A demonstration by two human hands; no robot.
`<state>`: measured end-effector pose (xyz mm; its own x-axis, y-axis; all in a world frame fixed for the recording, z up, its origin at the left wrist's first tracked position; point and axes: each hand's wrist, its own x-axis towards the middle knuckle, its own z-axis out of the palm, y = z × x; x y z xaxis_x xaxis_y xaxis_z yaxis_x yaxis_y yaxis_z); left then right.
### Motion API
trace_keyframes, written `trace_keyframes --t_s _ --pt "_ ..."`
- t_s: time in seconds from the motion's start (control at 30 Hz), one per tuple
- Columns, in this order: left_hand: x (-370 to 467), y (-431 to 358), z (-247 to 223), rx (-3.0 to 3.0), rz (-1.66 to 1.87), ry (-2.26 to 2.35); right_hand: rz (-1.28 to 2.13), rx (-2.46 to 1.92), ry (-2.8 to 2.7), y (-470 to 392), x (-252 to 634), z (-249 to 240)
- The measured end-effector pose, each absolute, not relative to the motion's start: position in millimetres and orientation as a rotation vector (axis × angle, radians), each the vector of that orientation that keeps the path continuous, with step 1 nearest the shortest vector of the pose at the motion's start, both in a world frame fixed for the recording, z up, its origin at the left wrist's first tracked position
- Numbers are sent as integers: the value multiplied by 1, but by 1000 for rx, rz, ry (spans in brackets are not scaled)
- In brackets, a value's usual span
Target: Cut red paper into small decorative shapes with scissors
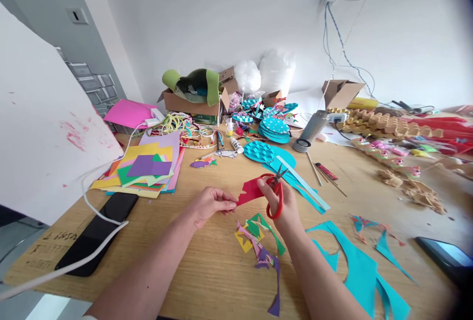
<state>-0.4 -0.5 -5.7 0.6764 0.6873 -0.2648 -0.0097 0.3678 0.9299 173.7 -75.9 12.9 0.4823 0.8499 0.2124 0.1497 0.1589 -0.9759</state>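
Over the middle of the wooden table, my left hand point(218, 202) is closed in a pinch at the lower left corner of a piece of red paper point(251, 191), whose left edge is cut jagged. My right hand point(283, 206) grips red-handled scissors point(280, 201), their blades pointing up and away from the paper. The paper's right end reaches the right thumb and fingers; whether they pinch it too is hard to see. Below lie green, yellow, pink and purple paper scraps point(260, 248). Large blue cut-offs point(356, 266) spread beside my right forearm.
A stack of coloured paper point(142, 169) and a black phone point(99, 233) lie left, crossed by a white cable point(86, 256). Behind are a cardboard box point(192, 103), blue discs point(275, 127) and a grey metal bottle point(311, 131). Another dark device point(447, 256) sits at right.
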Motion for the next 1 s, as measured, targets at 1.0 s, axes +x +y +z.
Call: trace_keyframes --t_s 1.0 --pt "9 -13 4 638 913 700 1101 -1431 -1254 -86 135 0"
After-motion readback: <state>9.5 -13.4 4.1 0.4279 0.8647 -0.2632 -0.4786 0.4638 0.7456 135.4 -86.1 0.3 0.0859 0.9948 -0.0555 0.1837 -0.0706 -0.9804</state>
